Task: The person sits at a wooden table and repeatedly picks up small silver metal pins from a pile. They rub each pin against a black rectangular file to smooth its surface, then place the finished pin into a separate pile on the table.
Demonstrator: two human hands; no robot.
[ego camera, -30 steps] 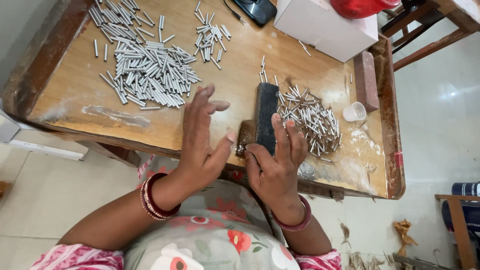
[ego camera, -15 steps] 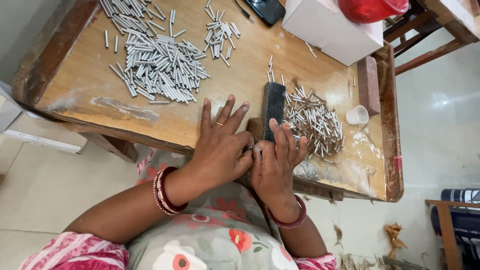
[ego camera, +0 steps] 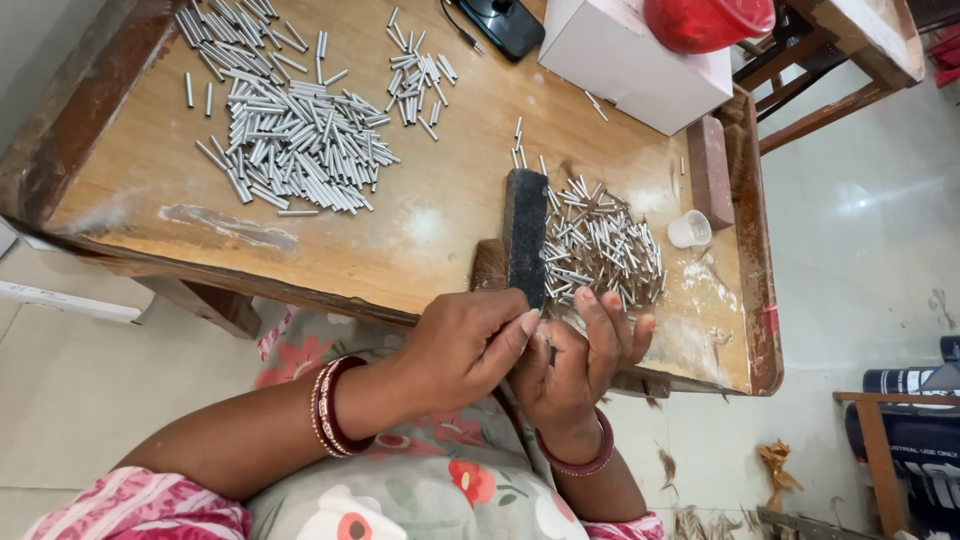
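Now both hands have come together at the near edge of the counter (ego camera: pixel 420 250) — before, they were spread flat. The left hand (ego camera: pixel 465 345) curls over the right hand (ego camera: pixel 580 355), pinching something tiny (I cannot tell what). They sit right by the black block (ego camera: pixel 525 235) and a pile of little metal tubes (ego camera: pixel 600 245). The bigger tube pile (ego camera: pixel 290 135) lies well apart — bare wood between.

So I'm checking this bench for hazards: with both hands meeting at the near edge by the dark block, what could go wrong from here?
1. The left hand and right hand crowd together at the table edge, so any small piece between them could drop to the floor.
2. The pile of metal tubes lies right behind the right hand's fingers; a nudge might scatter them.
3. The dark block stands close to the edge and may get knocked off.
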